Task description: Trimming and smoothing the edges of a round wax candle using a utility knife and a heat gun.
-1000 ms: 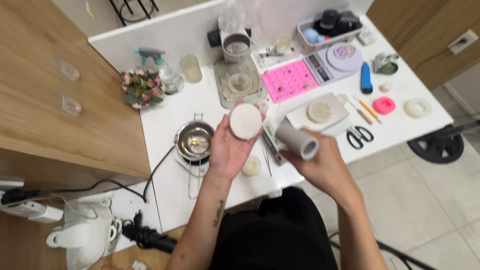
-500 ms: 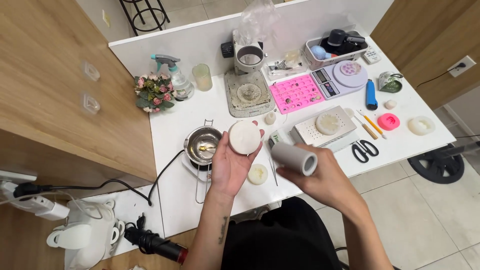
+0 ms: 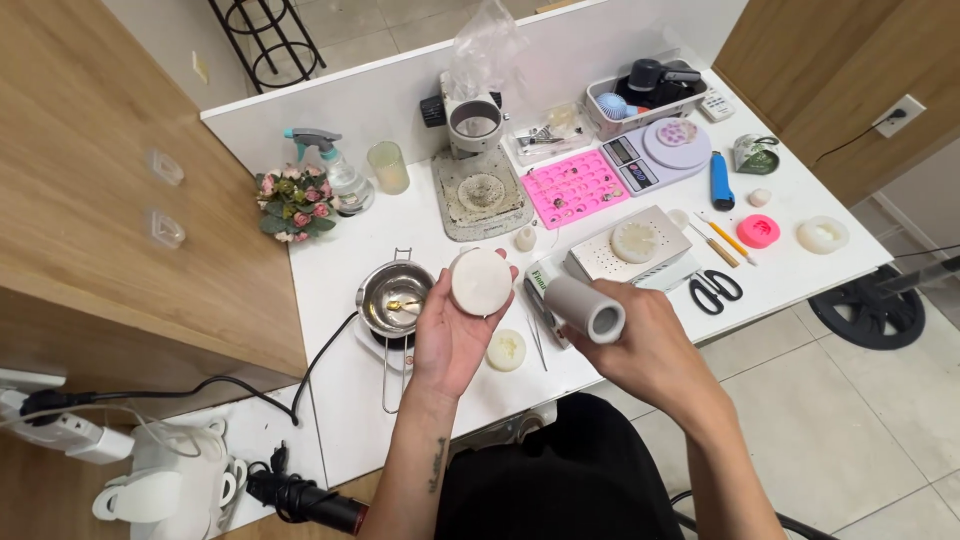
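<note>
Up close, left hand (image 3: 452, 335) gripping a round white disc (image 3: 481, 282), right hand (image 3: 645, 345) clamped on a grey cylinder (image 3: 585, 308).

Both hands sit lower and closer to the body than before: the left hand (image 3: 452, 335) brings the white round disc (image 3: 481, 282) toward six o'clock, off the small metal pot (image 3: 393, 298), and the right hand (image 3: 650, 345) draws the grey cylinder (image 3: 586, 308) back likewise.

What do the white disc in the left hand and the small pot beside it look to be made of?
White disc: matte, opaque and even-toned, probably wax or soap, though plaster cannot be ruled out. Small pot: shiny silver with bright reflections and a wire handle, so most likely polished metal.
</note>
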